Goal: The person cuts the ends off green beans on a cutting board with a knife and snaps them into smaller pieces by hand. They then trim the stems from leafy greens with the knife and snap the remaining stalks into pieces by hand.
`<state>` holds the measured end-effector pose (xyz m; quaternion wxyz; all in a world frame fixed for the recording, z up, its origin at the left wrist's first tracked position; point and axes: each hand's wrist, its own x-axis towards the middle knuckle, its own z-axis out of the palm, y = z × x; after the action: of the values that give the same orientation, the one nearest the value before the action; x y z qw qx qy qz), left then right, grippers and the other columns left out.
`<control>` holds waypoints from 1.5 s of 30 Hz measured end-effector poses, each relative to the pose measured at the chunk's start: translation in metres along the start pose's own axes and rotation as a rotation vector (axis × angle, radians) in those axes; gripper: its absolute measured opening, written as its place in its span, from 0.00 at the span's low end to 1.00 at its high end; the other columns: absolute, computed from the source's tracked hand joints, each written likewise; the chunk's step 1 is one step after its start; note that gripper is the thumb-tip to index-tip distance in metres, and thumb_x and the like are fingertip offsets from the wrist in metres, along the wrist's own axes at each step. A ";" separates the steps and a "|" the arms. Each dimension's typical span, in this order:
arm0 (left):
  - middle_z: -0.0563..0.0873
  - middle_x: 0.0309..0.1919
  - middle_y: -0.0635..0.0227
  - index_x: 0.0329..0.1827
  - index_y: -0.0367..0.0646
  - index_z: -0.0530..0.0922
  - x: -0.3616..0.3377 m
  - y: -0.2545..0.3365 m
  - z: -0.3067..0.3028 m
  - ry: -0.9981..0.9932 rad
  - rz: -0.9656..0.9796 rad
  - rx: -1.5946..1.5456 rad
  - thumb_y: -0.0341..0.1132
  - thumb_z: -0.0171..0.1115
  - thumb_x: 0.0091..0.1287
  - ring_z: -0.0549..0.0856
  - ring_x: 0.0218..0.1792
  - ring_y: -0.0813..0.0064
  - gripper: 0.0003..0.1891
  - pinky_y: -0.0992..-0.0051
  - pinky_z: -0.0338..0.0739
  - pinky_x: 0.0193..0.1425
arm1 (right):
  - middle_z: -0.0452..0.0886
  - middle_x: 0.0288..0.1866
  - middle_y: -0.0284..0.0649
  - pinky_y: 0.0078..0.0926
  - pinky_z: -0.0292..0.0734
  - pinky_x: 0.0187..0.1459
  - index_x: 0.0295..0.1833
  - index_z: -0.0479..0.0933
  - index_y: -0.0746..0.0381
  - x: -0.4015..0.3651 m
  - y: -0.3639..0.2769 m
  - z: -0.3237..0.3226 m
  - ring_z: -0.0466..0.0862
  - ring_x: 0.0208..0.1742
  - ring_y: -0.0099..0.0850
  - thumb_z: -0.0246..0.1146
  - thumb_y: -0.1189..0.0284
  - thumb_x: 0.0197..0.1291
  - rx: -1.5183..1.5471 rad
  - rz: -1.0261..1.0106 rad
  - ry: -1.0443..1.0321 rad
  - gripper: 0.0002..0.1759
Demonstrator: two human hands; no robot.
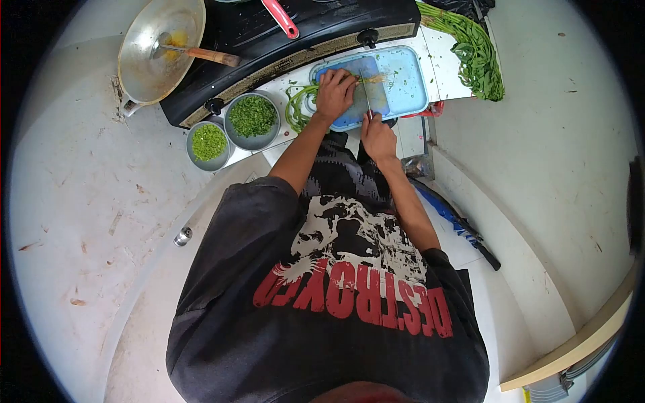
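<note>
My right hand (379,140) is closed around the handle of a knife (367,94), whose blade points away from me over a blue cutting board (377,101). Just left of the blade, my left hand (335,94) presses down with bent fingers on a bunch of green stems (296,111). The stems trail off the board's left side, and their part under my fingers is mostly hidden. Pale stem ends lie to the right of the blade. The board rests in a light blue tray (418,80) with small green scraps in it.
Chopped greens fill a larger grey bowl (267,142) and a smaller grey bowl (194,153) on the left. Behind is a black stove (269,43), with a wok (142,57) holding a wooden-handled ladle (211,56). A leafy green bunch (480,64) lies back right.
</note>
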<state>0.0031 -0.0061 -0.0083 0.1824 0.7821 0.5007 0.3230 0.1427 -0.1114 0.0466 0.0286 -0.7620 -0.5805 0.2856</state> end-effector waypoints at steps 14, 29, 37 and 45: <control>0.82 0.42 0.70 0.44 0.47 0.87 -0.001 -0.002 0.001 -0.004 0.001 -0.005 0.34 0.69 0.64 0.78 0.46 0.61 0.07 0.62 0.70 0.53 | 0.84 0.29 0.63 0.57 0.83 0.38 0.44 0.72 0.70 0.013 -0.010 -0.006 0.87 0.34 0.63 0.49 0.55 0.77 0.070 -0.016 -0.006 0.25; 0.80 0.42 0.65 0.42 0.46 0.84 0.002 0.004 -0.006 -0.004 0.025 0.009 0.35 0.67 0.67 0.77 0.45 0.59 0.06 0.59 0.69 0.52 | 0.84 0.31 0.66 0.61 0.82 0.39 0.45 0.73 0.71 -0.020 0.005 -0.005 0.86 0.35 0.64 0.50 0.55 0.76 0.063 0.039 -0.059 0.26; 0.79 0.46 0.63 0.55 0.45 0.81 0.000 0.001 -0.003 -0.062 0.027 0.098 0.37 0.64 0.69 0.76 0.49 0.59 0.13 0.59 0.67 0.55 | 0.83 0.30 0.65 0.62 0.81 0.40 0.46 0.76 0.70 -0.041 0.034 -0.026 0.85 0.35 0.65 0.51 0.53 0.76 0.066 -0.023 -0.119 0.26; 0.79 0.48 0.62 0.52 0.46 0.80 0.006 0.006 -0.010 -0.077 0.097 0.240 0.33 0.62 0.69 0.78 0.50 0.61 0.10 0.58 0.66 0.55 | 0.82 0.31 0.66 0.59 0.77 0.39 0.47 0.78 0.69 -0.052 0.077 -0.044 0.84 0.37 0.65 0.55 0.55 0.76 0.272 -0.060 -0.080 0.24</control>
<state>0.0021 -0.0039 0.0048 0.0907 0.8335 0.4899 0.2387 0.2222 -0.1707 0.0752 0.1171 -0.7213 -0.5597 0.3909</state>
